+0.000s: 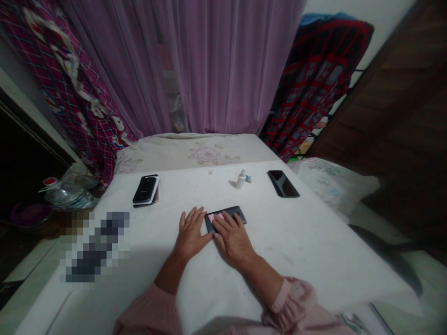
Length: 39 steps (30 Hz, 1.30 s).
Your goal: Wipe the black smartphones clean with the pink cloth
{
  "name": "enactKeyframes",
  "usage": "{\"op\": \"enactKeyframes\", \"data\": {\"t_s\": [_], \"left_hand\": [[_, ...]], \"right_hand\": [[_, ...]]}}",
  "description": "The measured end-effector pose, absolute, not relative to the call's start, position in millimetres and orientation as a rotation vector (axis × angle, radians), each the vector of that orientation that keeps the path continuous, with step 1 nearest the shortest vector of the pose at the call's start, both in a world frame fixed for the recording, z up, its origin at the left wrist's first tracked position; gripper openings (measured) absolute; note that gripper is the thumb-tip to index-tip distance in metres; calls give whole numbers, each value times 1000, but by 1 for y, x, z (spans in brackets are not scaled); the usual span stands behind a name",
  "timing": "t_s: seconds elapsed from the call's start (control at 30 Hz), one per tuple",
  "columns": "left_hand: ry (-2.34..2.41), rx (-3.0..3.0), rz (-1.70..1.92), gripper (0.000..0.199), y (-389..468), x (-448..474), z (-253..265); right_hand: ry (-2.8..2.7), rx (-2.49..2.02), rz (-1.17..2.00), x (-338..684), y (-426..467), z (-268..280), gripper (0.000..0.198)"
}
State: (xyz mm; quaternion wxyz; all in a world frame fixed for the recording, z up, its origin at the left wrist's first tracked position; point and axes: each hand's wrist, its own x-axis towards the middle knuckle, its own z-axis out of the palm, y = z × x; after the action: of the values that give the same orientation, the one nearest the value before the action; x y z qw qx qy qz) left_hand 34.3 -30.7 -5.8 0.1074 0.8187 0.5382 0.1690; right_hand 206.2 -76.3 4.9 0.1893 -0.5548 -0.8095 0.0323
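A dark smartphone [240,214] lies flat on the white-covered table in front of me. My left hand [191,235] steadies its left end, thumb at the near corner and index finger at the far corner, the other fingers stretched out. Over the phone's back lies my right hand [233,238], its fingers pressing a small pink cloth [211,217] against the surface. Most of that cloth is hidden under the fingers. Beyond the phone stands a small white spray bottle [240,180], with a little blue-and-white item [248,178] beside it.
A stack of phones [145,190] sits at the left, and another black phone [283,184] at the right. A blurred-out patch [98,246] covers something at the table's left edge. A large water bottle [68,194] stands off the left side. Purple curtains [223,70] hang behind.
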Motion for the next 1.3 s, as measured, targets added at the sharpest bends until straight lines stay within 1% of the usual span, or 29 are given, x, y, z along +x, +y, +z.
{"op": "enactKeyframes", "data": {"t_s": [0.17, 0.27, 0.47, 0.63, 0.87, 1.0, 1.2, 1.3], "left_hand": [[1583, 2412, 497, 54, -31, 34, -5], [1579, 2421, 491, 55, -31, 33, -5], [1580, 2425, 465, 55, -31, 33, -4], [1570, 2420, 442, 56, -29, 32, -2], [1631, 2416, 503, 55, -25, 32, -1], [1694, 2411, 583, 54, -23, 34, -6], [1692, 2433, 583, 53, -21, 31, -11], [1687, 2440, 572, 54, -21, 30, -11]], "right_hand": [[-2347, -1489, 122, 212, -90, 6, 43], [-2330, -1583, 102, 229, -94, 6, 44], [-2129, -1898, -34, 254, -92, 2, 43], [-2071, -1949, -87, 258, -87, -4, 43], [-2063, -1944, -97, 252, -77, -10, 47], [-2130, -1839, -52, 235, -70, -4, 47], [-2433, -1407, 151, 214, -72, 5, 50], [-2443, -1397, 143, 214, -73, 4, 52]]}}
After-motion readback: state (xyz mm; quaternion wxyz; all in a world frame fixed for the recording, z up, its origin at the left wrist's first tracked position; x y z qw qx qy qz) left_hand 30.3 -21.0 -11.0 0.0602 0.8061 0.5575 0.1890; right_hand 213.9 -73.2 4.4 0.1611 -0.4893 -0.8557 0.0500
